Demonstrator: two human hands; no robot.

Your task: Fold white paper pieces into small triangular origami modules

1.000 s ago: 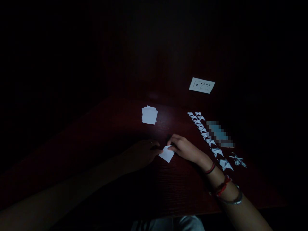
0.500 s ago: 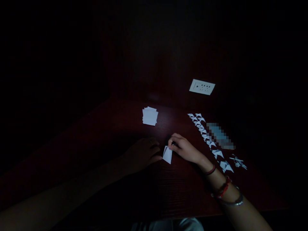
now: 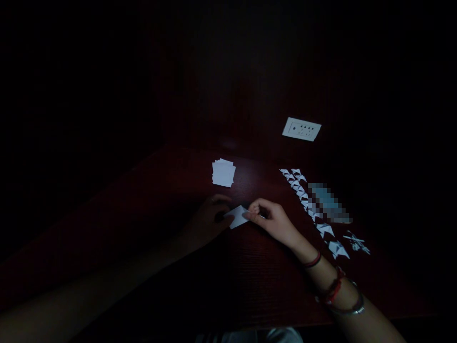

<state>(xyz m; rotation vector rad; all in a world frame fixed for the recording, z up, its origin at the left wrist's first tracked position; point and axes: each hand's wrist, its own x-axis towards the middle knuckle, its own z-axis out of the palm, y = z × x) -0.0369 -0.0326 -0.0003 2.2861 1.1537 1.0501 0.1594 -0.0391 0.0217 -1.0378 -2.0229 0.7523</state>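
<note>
The scene is very dark. A small white paper piece (image 3: pixel 237 216) is held just above the dark red table (image 3: pixel 257 276) between both hands. My left hand (image 3: pixel 209 221) pinches its left end, fingers curled. My right hand (image 3: pixel 273 221) pinches its right end between thumb and fingers; that wrist wears red bands and a metal bangle. A stack of white paper squares (image 3: pixel 223 173) lies beyond the hands.
A diagonal row of several folded white paper pieces (image 3: pixel 309 205) runs along the table's right side, beside a blurred bluish flat object (image 3: pixel 328 204). More folded bits (image 3: pixel 355 242) lie further right. A white wall socket (image 3: pixel 302 129) sits behind the table.
The paper piece has been lifted off the table and turned, from lying flat to held between both hands slightly higher and further left. Both hands shifted up with it.
</note>
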